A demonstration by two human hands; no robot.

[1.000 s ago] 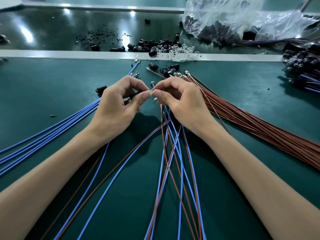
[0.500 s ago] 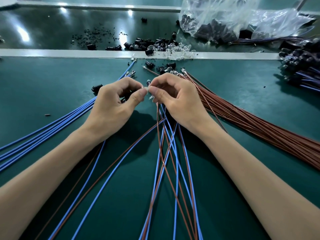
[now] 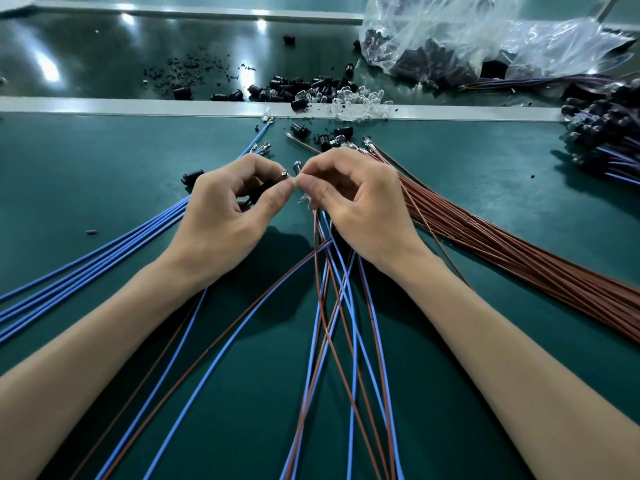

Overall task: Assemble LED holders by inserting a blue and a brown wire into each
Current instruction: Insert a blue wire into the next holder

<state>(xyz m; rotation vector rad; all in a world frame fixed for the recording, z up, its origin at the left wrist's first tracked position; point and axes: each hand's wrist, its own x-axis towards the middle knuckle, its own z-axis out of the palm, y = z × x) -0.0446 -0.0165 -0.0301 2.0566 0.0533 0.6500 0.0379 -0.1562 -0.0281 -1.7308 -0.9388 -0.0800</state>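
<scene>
My left hand [image 3: 228,209] and my right hand [image 3: 356,206] meet fingertip to fingertip above the green mat. The left thumb and forefinger pinch a small metal wire terminal [image 3: 284,174], with a black LED holder [image 3: 258,190] tucked in its curled fingers. The right hand pinches a clear LED piece [image 3: 298,168] and holds several blue and brown wires [image 3: 332,271] that trail toward me. Loose blue wires [image 3: 104,251] fan out at the left. A thick bundle of brown wires [image 3: 519,258] lies at the right.
Black holders [image 3: 287,90] and clear LEDs [image 3: 360,100] are scattered along the white divider strip [image 3: 138,107]. A clear plastic bag of parts [image 3: 467,39] sits at the back right. Finished wired holders [image 3: 609,133] pile up at the right edge. One black holder [image 3: 189,177] lies left of my hand.
Both hands stay together in the same place; only the fingertips have shifted slightly around the small parts.
</scene>
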